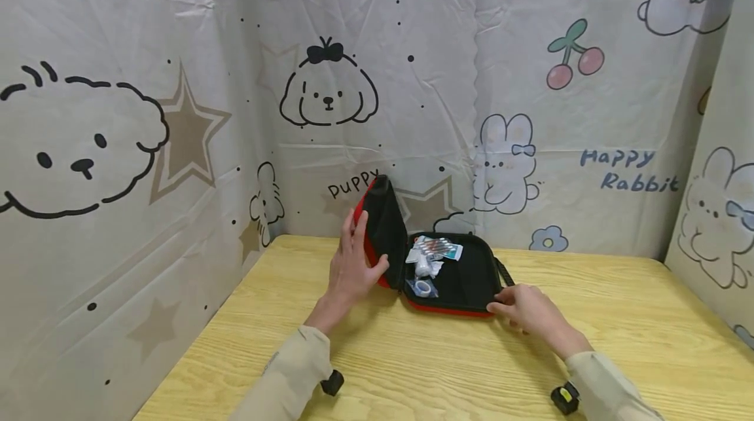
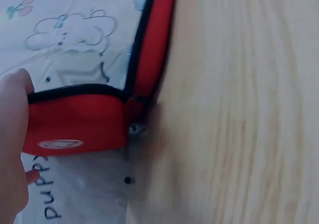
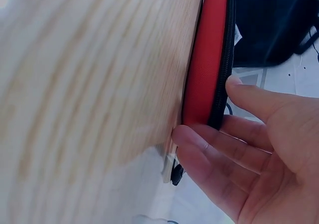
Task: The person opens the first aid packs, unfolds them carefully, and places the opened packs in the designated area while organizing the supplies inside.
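Note:
A red zippered case (image 1: 450,308) with a black lining lies open on the table. Its lid (image 1: 385,237) stands up at the left, tilted. My left hand (image 1: 351,267) grips the lid's outer edge, thumb on the inner side and fingers behind. At the case's front right corner, my right hand (image 1: 527,310) pinches the rim; in the right wrist view the thumb lies by the black zipper (image 3: 225,64) and the fingers touch the red side. Inside sit a packet of thin sticks (image 1: 438,248), a white wrapped bundle (image 1: 423,267) and a white roll in blue wrapping (image 1: 422,288).
The wooden table (image 1: 412,368) runs on to both sides and in front of the case. Behind it hangs a patterned cloth (image 1: 424,113), close to the lid. A black strap (image 1: 504,272) sticks out from the case's right side.

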{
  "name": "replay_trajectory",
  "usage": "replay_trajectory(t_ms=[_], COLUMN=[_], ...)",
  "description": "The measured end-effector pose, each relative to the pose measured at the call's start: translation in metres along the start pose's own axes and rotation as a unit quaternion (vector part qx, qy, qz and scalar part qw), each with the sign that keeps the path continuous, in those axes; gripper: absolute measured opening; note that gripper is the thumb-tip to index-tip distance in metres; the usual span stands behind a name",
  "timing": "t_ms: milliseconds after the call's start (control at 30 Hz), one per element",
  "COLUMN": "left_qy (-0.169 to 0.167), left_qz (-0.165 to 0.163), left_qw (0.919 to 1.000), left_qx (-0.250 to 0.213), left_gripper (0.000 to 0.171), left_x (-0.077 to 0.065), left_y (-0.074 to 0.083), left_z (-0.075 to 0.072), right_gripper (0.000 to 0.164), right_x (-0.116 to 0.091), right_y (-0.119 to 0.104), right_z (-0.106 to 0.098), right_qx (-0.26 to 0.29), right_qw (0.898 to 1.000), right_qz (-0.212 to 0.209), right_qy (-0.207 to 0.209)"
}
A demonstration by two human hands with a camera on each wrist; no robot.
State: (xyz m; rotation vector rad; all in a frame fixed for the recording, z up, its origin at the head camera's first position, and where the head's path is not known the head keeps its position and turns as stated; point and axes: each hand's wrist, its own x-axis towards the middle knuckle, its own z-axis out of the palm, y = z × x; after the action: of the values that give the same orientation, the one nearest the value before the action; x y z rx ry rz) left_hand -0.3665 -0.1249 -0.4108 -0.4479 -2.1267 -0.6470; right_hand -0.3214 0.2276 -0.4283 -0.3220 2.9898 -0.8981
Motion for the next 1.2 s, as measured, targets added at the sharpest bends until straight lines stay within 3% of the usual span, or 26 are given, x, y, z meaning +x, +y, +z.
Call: replay_trajectory(t_ms=[100,167,233,367,567,767,833,900,967,1100,1200], left_qy=[0.0,-0.013,-0.043,-0.126,-0.229,-0.317,-0.332,-0.34,-0.337,-0.31,-0.294], left_qz=[-0.079,-0.136,-0.183,-0.246,-0.299,-0.307,-0.306,-0.296,-0.276,-0.216,-0.17], left_qw=[0.9965,0.9898,0.9812,0.9609,0.9264,0.8963,0.8905,0.8885,0.892,0.9064,0.923], left_qx=[-0.025,-0.038,-0.042,-0.021,0.001,0.039,0.057,0.086,0.122,0.188,0.181], left_gripper=[0.085,0.078,0.071,0.067,0.075,0.074,0.07,0.067,0.066,0.058,0.041], left_x=[0.001,0.002,-0.001,-0.01,-0.023,-0.028,-0.029,-0.028,-0.026,-0.02,-0.013], left_y=[-0.011,-0.019,-0.027,-0.042,-0.058,-0.068,-0.068,-0.065,-0.061,-0.048,-0.036], left_z=[-0.01,-0.017,-0.021,-0.025,-0.033,-0.039,-0.041,-0.042,-0.043,-0.041,-0.033], right_gripper=[0.037,0.038,0.038,0.037,0.036,0.039,0.041,0.044,0.044,0.044,0.043], right_x=[-0.001,-0.001,-0.002,-0.003,-0.002,-0.002,-0.002,-0.002,-0.002,-0.001,-0.001], right_y=[0.0,0.001,0.002,0.004,0.004,0.004,0.004,0.003,0.003,0.002,0.002], right_z=[0.001,0.001,0.002,0.002,0.002,0.001,0.001,0.0,0.0,0.0,0.0], right_qx=[0.007,0.01,0.011,0.015,0.019,0.02,0.019,0.017,0.015,0.015,0.014], right_qw=[1.0,1.0,1.0,1.0,1.0,1.0,1.0,1.0,1.0,1.0,1.0], right_qz=[-0.004,-0.004,-0.004,0.003,-0.002,0.004,0.007,0.008,0.009,0.008,0.005], right_qy=[0.001,0.002,0.002,0.004,0.006,0.0,-0.001,-0.002,-0.003,-0.006,-0.006])
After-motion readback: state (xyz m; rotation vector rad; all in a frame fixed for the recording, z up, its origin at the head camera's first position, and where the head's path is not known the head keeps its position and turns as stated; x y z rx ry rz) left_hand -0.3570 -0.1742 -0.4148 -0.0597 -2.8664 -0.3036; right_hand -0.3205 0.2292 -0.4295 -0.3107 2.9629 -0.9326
